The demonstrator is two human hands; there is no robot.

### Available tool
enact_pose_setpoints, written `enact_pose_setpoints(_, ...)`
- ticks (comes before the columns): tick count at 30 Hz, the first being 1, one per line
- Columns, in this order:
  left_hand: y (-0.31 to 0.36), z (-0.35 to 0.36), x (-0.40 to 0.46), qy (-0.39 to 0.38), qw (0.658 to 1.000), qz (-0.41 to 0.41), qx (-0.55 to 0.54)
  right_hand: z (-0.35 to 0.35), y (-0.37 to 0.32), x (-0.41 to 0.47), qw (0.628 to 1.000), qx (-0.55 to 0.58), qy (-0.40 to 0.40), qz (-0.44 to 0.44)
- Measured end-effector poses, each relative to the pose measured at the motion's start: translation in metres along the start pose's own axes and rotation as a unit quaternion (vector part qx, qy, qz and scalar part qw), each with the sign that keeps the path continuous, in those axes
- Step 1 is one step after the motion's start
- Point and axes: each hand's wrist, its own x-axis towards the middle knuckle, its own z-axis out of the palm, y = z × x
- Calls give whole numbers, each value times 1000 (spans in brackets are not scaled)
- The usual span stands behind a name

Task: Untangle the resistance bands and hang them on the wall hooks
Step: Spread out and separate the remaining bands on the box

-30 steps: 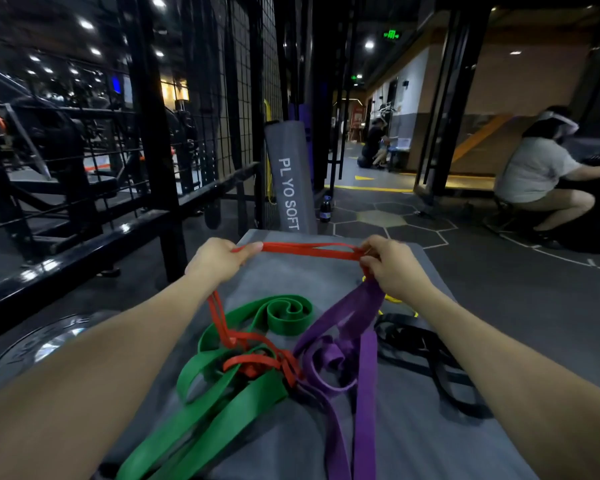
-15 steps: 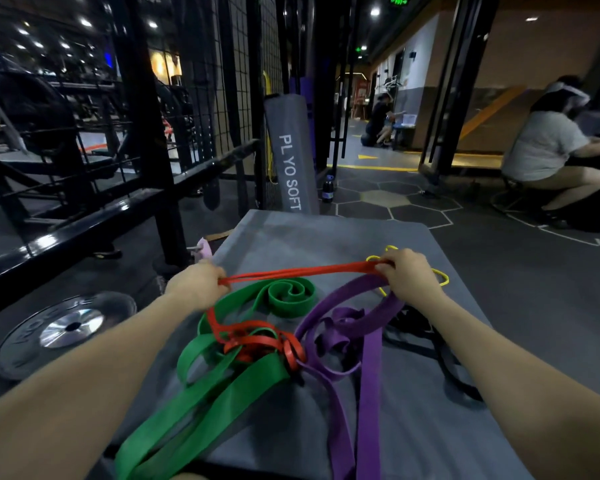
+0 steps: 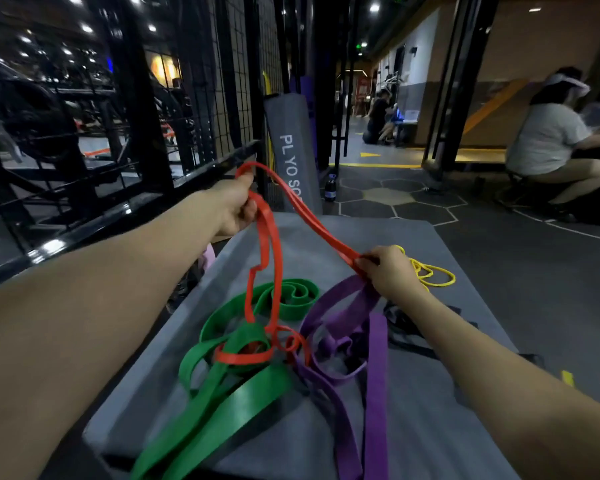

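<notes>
My left hand [image 3: 234,206] holds the red band [image 3: 270,258] raised. My right hand [image 3: 387,268] pinches its other strand and the purple band [image 3: 376,368], low over the tangle.

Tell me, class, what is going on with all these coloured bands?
A person is untangling resistance bands piled on a grey padded box. The left hand grips one end of the red band and holds it raised, while the right hand pinches the same band lower down, by the purple band. The red band's lower loops are knotted with the green band and the purple one. A yellow band and a black band lie to the right. Nothing is hung yet.
</notes>
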Motion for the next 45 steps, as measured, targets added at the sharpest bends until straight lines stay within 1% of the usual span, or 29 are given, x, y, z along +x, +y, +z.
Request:
enact_pose_setpoints(3, 22, 23, -8, -39, 993, 3, -109, -1, 0, 8, 998, 55, 9, 23)
enact_pose_setpoints(5, 34, 38, -13, -68, 980, 13, -186, -1, 1, 13, 993, 103, 20, 53)
enact_pose_setpoints(7, 39, 51, -17, -90, 969, 32, -229, -2, 1, 15, 984, 156, 31, 74)
enact_pose_setpoints(9, 29, 62, -18, -106, 974, 46, -194, -2, 3, 14, 975, 199, 41, 94)
enact_pose_setpoints(12, -7, 70, -13, -113, 987, 34, -105, -2, 11, 9, 957, 260, 36, 128)
enact_pose_setpoints(14, -31, 68, -5, -101, 992, 30, -73, -1, 18, 7, 944, 298, 25, 141)
enact_pose_setpoints(16, -50, 63, 3, -95, 995, 44, 0, -2, 23, 5, 937, 314, 15, 150)
enact_pose_setpoints(19, -66, 54, 17, -41, 990, 91, 103, -3, 27, 2, 919, 359, 10, 165)
enact_pose_setpoints(20, -69, 49, 22, -27, 981, 110, 158, -4, 28, 1, 914, 370, 5, 168)
enact_pose_setpoints(21, -72, 45, 24, -24, 964, 129, 232, -4, 29, 0, 910, 378, 1, 171)
enact_pose_setpoints(22, -74, 40, 27, -30, 942, 143, 303, -3, 30, 1, 908, 382, -2, 172)
enact_pose_setpoints(24, -77, 31, 27, -43, 903, 160, 396, 0, 34, 3, 907, 383, -1, 176)
enact_pose_setpoints(25, -77, 28, 28, -41, 879, 174, 442, 2, 35, 4, 904, 387, 3, 180)
enact_pose_setpoints(27, -72, 25, 28, -1, 803, 242, 544, 4, 38, 5, 898, 400, 4, 184)
enact_pose_setpoints(28, -69, 25, 31, 19, 779, 276, 563, 5, 38, 5, 895, 406, 1, 184)
enact_pose_setpoints(31, -42, 31, 36, 57, 768, 344, 537, 6, 38, 6, 889, 420, -7, 182)
enact_pose_setpoints(34, -8, 42, 42, 88, 751, 405, 514, 7, 37, 9, 893, 412, -9, 181)
enact_pose_setpoints(36, 7, 48, 40, 107, 755, 424, 489, 9, 38, 13, 894, 409, -6, 183)
enact_pose_setpoints(37, 8, 51, 39, 106, 762, 419, 481, 10, 38, 14, 896, 405, -3, 182)
enact_pose_setpoints(40, -16, 50, 43, 71, 778, 375, 500, 16, 37, 14, 904, 391, -3, 175)
enact_pose_setpoints(42, -41, 46, 46, 32, 790, 314, 525, 19, 36, 13, 901, 397, -3, 175)
enact_pose_setpoints(43, -53, 44, 45, 9, 802, 268, 533, 20, 36, 12, 898, 403, 0, 178)
enact_pose_setpoints(45, -76, 43, 39, -9, 822, 191, 537, 22, 36, 11, 891, 416, 5, 182)
